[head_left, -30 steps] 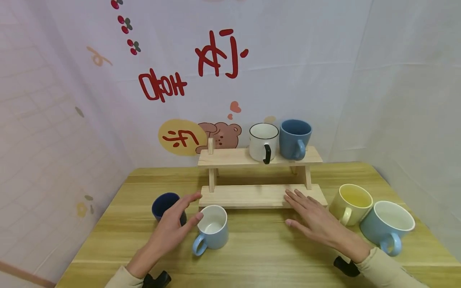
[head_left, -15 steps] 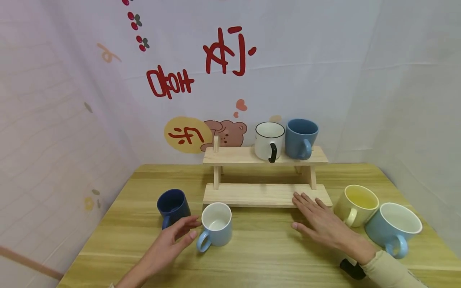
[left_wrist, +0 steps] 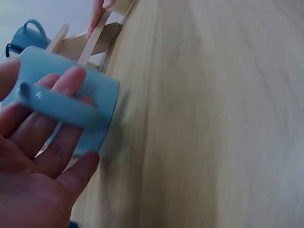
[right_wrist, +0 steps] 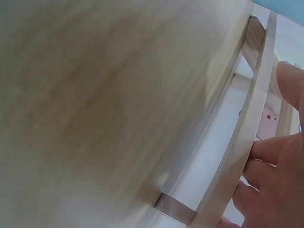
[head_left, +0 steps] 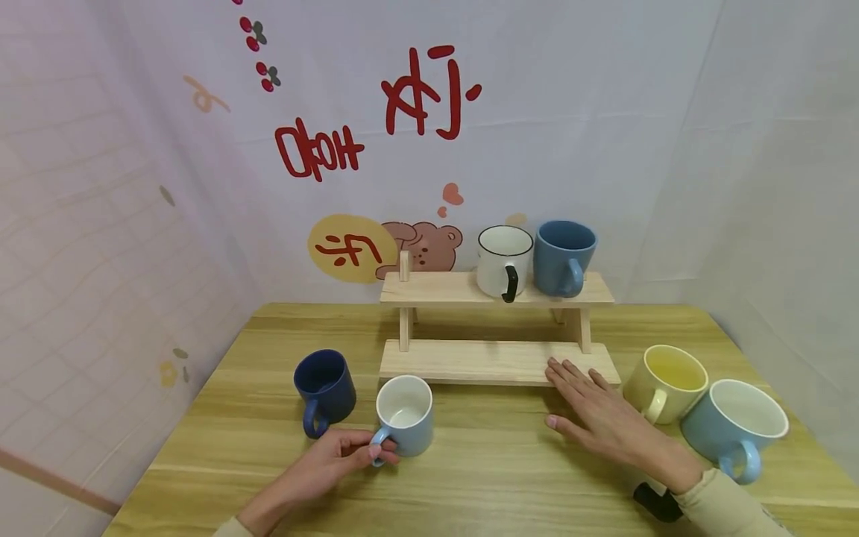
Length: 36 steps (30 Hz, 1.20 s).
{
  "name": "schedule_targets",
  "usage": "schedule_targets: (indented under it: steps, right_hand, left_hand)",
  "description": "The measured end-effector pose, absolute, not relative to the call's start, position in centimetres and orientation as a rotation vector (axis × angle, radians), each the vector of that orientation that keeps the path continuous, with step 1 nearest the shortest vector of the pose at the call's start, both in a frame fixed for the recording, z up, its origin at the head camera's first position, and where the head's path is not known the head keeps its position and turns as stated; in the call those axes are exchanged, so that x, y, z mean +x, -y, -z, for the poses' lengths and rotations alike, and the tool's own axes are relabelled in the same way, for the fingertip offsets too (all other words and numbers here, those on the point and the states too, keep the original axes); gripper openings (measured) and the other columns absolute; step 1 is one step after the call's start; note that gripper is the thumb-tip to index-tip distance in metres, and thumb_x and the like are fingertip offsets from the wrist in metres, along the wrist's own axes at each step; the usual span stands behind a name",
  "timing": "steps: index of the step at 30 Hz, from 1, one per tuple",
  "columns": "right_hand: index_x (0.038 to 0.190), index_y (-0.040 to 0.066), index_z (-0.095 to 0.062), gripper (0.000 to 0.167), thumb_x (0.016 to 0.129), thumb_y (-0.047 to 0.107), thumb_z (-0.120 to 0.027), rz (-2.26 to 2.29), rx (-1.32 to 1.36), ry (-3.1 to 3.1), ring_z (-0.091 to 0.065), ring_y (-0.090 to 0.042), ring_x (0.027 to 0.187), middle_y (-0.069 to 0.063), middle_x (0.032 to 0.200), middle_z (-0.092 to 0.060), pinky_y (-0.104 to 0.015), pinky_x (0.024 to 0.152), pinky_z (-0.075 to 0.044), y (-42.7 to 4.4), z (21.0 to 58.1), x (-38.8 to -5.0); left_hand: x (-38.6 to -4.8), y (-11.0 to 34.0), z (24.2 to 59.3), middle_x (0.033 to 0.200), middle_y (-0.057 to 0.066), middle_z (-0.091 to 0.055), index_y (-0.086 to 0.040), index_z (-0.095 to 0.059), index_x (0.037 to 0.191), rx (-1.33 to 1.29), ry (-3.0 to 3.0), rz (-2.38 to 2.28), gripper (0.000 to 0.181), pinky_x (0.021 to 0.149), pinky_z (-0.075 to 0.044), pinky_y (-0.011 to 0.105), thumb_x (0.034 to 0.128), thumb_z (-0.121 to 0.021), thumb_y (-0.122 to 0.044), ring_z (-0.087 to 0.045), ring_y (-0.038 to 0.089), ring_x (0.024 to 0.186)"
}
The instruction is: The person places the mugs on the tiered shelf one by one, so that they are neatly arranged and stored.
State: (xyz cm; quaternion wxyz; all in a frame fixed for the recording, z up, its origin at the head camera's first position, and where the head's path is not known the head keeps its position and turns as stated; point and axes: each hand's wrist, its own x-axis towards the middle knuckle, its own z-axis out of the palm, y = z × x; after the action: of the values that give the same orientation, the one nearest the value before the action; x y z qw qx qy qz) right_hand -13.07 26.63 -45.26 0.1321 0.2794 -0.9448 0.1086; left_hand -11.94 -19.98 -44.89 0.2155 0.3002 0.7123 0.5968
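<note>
A light blue mug with a white inside stands upright on the table, in front of the wooden shelf's left end. My left hand holds it by its handle; in the left wrist view the fingers pass behind the handle, with the thumb partly cut off at the frame edge. Close behind that hand stands a dark blue mug, handle toward me. With straight fingers, my right hand rests on the right front of the lower tier of the two-tier wooden shelf and holds nothing.
The upper tier carries a white mug with a black handle and a blue mug. Right of the shelf stand a yellow mug and a wide light blue cup, close to my right forearm. A printed cloth hangs behind the table.
My left hand has come down from above and between the dark blue and light blue mugs and taken the light blue mug's handle. My right hand stays on the shelf. The head view shifted slightly.
</note>
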Motion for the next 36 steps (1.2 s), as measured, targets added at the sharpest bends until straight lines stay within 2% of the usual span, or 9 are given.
schedule_targets:
  steps: [6, 11, 14, 18, 22, 26, 30, 36]
  right_hand:
    - [0.154, 0.0, -0.045, 0.074, 0.101, 0.045, -0.066, -0.331, 0.819, 2.77, -0.041, -0.043, 0.145, -0.018, 0.161, -0.041, -0.067, 0.109, -0.035, -26.5, 45.2, -12.9]
    - [0.156, 0.0, -0.042, 0.074, 0.102, 0.046, -0.063, -0.335, 0.803, 2.808, -0.037, -0.041, 0.148, -0.017, 0.164, -0.037, -0.066, 0.113, -0.031, -26.4, 44.9, -13.0]
    - [0.157, 0.0, -0.042, 0.074, 0.102, 0.046, -0.064, -0.339, 0.796, 2.815, -0.036, -0.041, 0.149, -0.017, 0.164, -0.036, -0.066, 0.114, -0.031, -26.4, 44.7, -13.2]
    - [0.157, 0.0, -0.041, 0.075, 0.102, 0.047, -0.063, -0.345, 0.801, 2.831, -0.036, -0.041, 0.149, -0.017, 0.164, -0.036, -0.066, 0.114, -0.03, -26.5, 44.8, -13.2]
    - [0.157, 0.001, -0.041, 0.075, 0.102, 0.047, -0.063, -0.351, 0.798, 2.838, -0.035, -0.041, 0.149, -0.017, 0.165, -0.035, -0.066, 0.114, -0.03, -26.5, 44.7, -13.1]
    - [0.158, 0.001, -0.04, 0.075, 0.102, 0.047, -0.063, -0.354, 0.791, 2.828, -0.035, -0.041, 0.15, -0.016, 0.165, -0.035, -0.065, 0.115, -0.029, -26.6, 44.7, -13.1]
    - [0.157, 0.001, -0.041, 0.075, 0.102, 0.046, -0.064, -0.35, 0.801, 2.815, -0.036, -0.041, 0.149, -0.017, 0.164, -0.036, -0.066, 0.113, -0.031, -26.6, 44.8, -13.1]
    - [0.157, 0.001, -0.042, 0.075, 0.101, 0.046, -0.065, -0.345, 0.815, 2.796, -0.038, -0.041, 0.148, -0.017, 0.164, -0.038, -0.065, 0.112, -0.033, -26.6, 44.8, -13.0]
  left_hand:
    - [-11.3, 19.0, 45.1, 0.112, 0.018, -0.076, 0.01, -0.069, 0.121, 0.741, -1.976, -1.688, 0.036, 0.101, -0.045, 0.02, 0.113, -0.042, -0.014, -0.065, 0.01, 0.117]
    - [-10.8, 18.6, 45.2, 0.099, 0.017, -0.077, 0.013, -0.067, 0.11, 0.636, -1.991, -1.758, 0.037, 0.099, -0.044, 0.02, 0.1122, -0.046, -0.017, -0.067, 0.012, 0.104]
    - [-10.8, 18.4, 45.3, 0.092, 0.011, -0.074, 0.015, -0.065, 0.106, 0.612, -2.006, -1.797, 0.037, 0.098, -0.044, 0.022, 0.1118, -0.047, -0.017, -0.066, 0.014, 0.097]
    - [-10.4, 18.2, 45.2, 0.09, 0.006, -0.069, 0.016, -0.063, 0.106, 0.527, -2.018, -1.823, 0.039, 0.098, -0.042, 0.022, 0.1119, -0.047, -0.02, -0.063, 0.015, 0.097]
    - [-10.1, 17.6, 44.3, 0.088, 0.007, -0.068, 0.014, -0.064, 0.105, 0.457, -2.042, -1.88, 0.041, 0.099, -0.041, 0.022, 0.1123, -0.046, -0.022, -0.062, 0.017, 0.1]
    - [-10.2, 16.8, 43.0, 0.086, 0.008, -0.068, 0.013, -0.065, 0.103, 0.482, -2.103, -1.958, 0.038, 0.098, -0.042, 0.024, 0.1124, -0.046, -0.019, -0.064, 0.02, 0.095]
    - [-10.5, 15.8, 41.7, 0.085, 0.01, -0.068, 0.007, -0.067, 0.099, 0.412, -2.142, -1.996, 0.038, 0.1, -0.042, 0.026, 0.112, -0.048, -0.023, -0.065, 0.023, 0.096]
    - [-11.3, 14.0, 39.8, 0.096, 0.019, -0.07, 0.006, -0.066, 0.089, 0.315, -2.197, -2.075, 0.044, 0.104, -0.041, 0.034, 0.1114, -0.05, -0.029, -0.066, 0.027, 0.101]
